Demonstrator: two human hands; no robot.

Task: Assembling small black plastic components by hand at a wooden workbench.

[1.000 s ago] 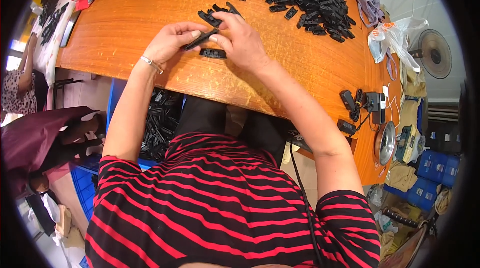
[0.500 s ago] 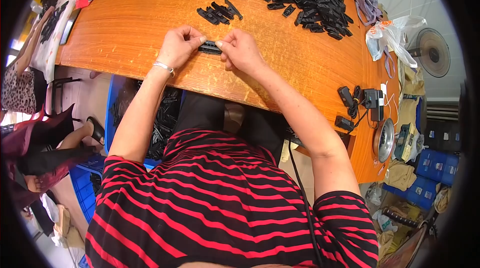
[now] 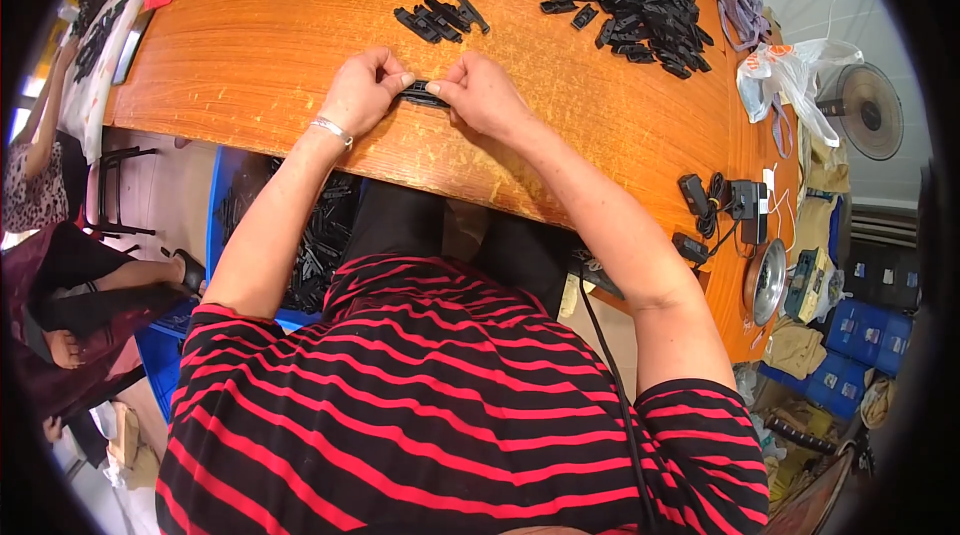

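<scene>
Between my two hands, low over the wooden table (image 3: 250, 85), is a small, long black plastic part (image 3: 424, 96). My left hand (image 3: 366, 93) pinches its left end between thumb and fingers. At the other end my right hand (image 3: 482, 95) grips it the same way, thumb on top. Its exact kind is too small to make out, and the fingers cover both ends. Just beyond my hands lies a little group of similar black parts (image 3: 440, 19), side by side on the table.
A big heap of black parts (image 3: 620, 0) covers the table's far right. Cables with black adapters (image 3: 745, 200) and a metal bowl (image 3: 768, 282) sit at the right edge. A blue crate (image 3: 222, 190) of black pieces stands below the table's front edge. Another person (image 3: 75, 295) sits at left.
Both hands keep hold of the black part in nearly the same place; the right fingers have closed in slightly. The view has shifted a little, and the person at left has moved a leg.
</scene>
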